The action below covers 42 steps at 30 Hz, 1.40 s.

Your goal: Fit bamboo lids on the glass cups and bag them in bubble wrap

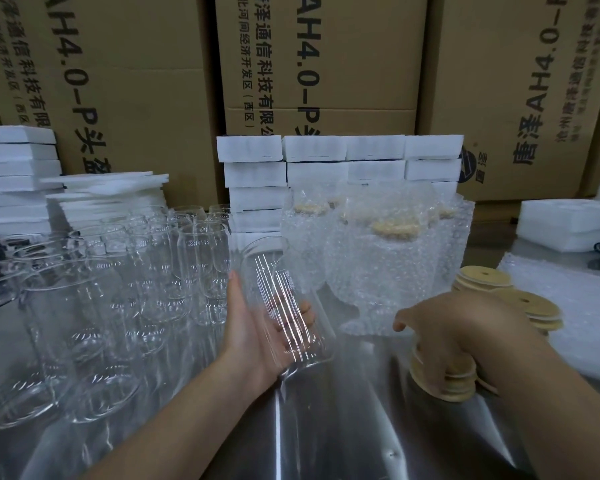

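Observation:
My left hand [257,327] holds a clear glass cup [284,299] tilted above the metal table, fingers curled round its lower body, mouth pointing up and away. My right hand [465,334] reaches down onto a small stack of round bamboo lids [454,382] and grips the top ones. More bamboo lids [510,296] with a small hole lie stacked to the right. Behind my hands stand several cups in bubble wrap bags [388,258], bamboo lids showing through the wrap.
Several bare glass cups [125,278] crowd the left half of the steel table [343,427]. Flat bubble wrap bags [575,306] lie at the right. White foam blocks [340,161] and large cardboard boxes [312,64] line the back.

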Each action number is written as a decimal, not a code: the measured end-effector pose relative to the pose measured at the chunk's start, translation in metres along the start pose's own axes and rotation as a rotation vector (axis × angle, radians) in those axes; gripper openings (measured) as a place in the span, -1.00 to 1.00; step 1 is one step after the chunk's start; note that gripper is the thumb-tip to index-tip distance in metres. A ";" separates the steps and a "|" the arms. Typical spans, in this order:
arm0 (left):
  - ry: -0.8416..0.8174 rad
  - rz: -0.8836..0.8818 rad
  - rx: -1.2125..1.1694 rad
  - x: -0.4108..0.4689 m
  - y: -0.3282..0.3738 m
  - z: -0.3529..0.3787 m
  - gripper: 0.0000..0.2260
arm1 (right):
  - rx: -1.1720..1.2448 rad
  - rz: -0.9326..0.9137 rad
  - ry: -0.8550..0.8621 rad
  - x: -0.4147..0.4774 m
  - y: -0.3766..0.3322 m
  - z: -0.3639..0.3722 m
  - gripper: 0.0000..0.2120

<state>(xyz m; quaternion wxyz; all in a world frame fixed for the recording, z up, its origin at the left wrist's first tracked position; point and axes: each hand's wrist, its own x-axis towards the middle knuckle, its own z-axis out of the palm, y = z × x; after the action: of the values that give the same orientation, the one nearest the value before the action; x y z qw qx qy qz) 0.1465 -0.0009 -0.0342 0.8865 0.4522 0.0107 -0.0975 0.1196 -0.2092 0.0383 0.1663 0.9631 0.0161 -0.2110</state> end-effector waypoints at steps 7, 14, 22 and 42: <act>-0.013 0.025 0.010 -0.001 0.000 0.002 -0.20 | 0.193 -0.044 0.106 -0.007 -0.004 -0.004 -0.25; -0.034 0.161 0.171 0.000 0.000 0.007 -0.13 | 0.618 -0.152 0.599 -0.008 -0.014 -0.011 -0.47; -0.123 0.277 0.382 -0.010 -0.008 0.013 -0.18 | 1.238 -0.287 1.404 0.000 -0.029 -0.009 -0.67; -0.258 0.340 0.503 -0.014 -0.011 0.011 -0.34 | 1.484 -0.881 1.069 0.006 -0.060 0.002 -0.77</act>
<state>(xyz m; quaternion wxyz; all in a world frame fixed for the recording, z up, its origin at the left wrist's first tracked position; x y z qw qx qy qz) 0.1302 -0.0135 -0.0348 0.7446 0.6363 -0.2018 -0.0044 0.1184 -0.1532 0.0150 -0.5955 0.6998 0.3069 0.2481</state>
